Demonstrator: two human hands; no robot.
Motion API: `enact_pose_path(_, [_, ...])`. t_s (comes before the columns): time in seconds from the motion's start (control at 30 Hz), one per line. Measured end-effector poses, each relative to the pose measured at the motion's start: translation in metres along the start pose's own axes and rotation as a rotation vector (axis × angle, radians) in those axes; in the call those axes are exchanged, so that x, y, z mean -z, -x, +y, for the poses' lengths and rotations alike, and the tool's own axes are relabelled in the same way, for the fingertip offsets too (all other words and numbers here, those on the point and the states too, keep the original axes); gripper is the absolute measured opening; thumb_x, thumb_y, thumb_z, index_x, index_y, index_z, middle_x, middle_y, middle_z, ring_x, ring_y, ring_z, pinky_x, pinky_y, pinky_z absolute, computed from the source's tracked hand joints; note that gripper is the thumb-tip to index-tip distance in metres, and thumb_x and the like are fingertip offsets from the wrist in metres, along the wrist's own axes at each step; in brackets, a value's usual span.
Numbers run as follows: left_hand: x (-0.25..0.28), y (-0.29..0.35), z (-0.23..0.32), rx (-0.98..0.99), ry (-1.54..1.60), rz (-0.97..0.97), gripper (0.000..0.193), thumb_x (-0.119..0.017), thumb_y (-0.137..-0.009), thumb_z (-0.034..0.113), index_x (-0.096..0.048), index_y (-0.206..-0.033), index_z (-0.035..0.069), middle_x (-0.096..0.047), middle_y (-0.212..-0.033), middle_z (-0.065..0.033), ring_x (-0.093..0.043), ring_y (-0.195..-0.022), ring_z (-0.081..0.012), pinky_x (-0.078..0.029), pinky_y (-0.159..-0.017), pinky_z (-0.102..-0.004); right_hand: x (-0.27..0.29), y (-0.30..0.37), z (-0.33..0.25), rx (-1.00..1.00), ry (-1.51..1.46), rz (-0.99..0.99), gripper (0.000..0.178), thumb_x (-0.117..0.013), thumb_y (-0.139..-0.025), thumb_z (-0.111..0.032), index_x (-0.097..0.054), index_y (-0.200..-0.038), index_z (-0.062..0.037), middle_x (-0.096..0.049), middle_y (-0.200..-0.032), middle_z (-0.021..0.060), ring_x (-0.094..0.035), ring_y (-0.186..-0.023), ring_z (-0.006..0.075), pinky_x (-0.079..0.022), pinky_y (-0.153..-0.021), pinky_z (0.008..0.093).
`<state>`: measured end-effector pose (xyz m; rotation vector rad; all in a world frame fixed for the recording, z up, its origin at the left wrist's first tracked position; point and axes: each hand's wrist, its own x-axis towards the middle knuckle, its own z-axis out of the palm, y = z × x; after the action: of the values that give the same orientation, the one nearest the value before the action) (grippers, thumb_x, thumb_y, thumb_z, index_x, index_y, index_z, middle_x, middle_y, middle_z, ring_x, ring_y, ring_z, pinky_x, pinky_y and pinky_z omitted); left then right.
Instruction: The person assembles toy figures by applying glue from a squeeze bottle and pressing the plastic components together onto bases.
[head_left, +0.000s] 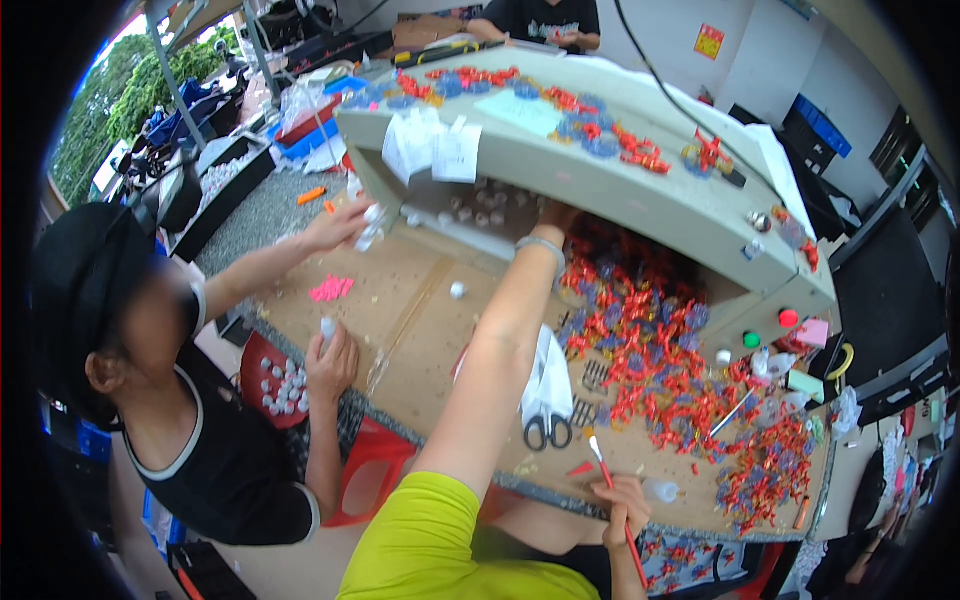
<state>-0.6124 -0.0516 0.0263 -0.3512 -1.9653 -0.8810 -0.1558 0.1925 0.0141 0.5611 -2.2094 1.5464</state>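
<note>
My left arm stretches forward with a grey band at the wrist, and my left hand (pixel 560 213) is inside the pale hood on the table, its fingers hidden. Beside it lies a big heap of small red, blue and yellow plastic figures (pixel 640 370), spilling out of the hood to the right. Near the table's front edge my right hand (pixel 626 503) is closed on a red-handled paintbrush (pixel 603 462), bristles pointing up and away from me. A small translucent bottle (pixel 661 490) lies just right of that hand. Black-handled scissors (pixel 548 425) rest on white paper between my arms.
The pale hood (pixel 600 165) carries more figures and paper slips on top. A co-worker (pixel 220 420) sits at my left, holding small white pieces, near a red tray (pixel 262 360) of white caps. Pink bits (pixel 332 288) lie on the cardboard. Another person (pixel 540 25) is behind the hood.
</note>
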Motion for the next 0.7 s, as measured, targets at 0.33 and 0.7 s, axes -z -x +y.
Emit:
enact_pose_path(0.33, [-0.006,-0.013,-0.005,-0.1,-0.041,0.014,0.034,-0.054,-0.09,0.031,-0.061,-0.109,0.003,-0.064,-0.108,-0.0213,-0.057,-0.104,-0.0406,-0.044,-0.092,-0.05,-0.001,-0.006,0.0,-0.032,-0.06,-0.017,0.038,-0.046,-0.093,-0.024,-0.07,-0.084,0.0032,-0.07,-0.081,0.0142,-0.062,-0.076,0.0297,-0.05,-0.074,0.0386])
enact_pose_path(0.7, [0.002,-0.021,-0.017,-0.179,-0.09,-0.019,0.034,-0.055,-0.09,0.031,-0.061,-0.109,0.003,-0.064,-0.108,-0.0207,-0.057,-0.104,-0.0405,-0.044,-0.092,-0.0501,0.001,-0.011,-0.001,-0.049,-0.12,-0.011,0.024,-0.052,-0.078,-0.009,-0.072,-0.085,0.0025,-0.071,-0.082,0.0133,-0.063,-0.077,0.0293,-0.052,-0.076,0.0375])
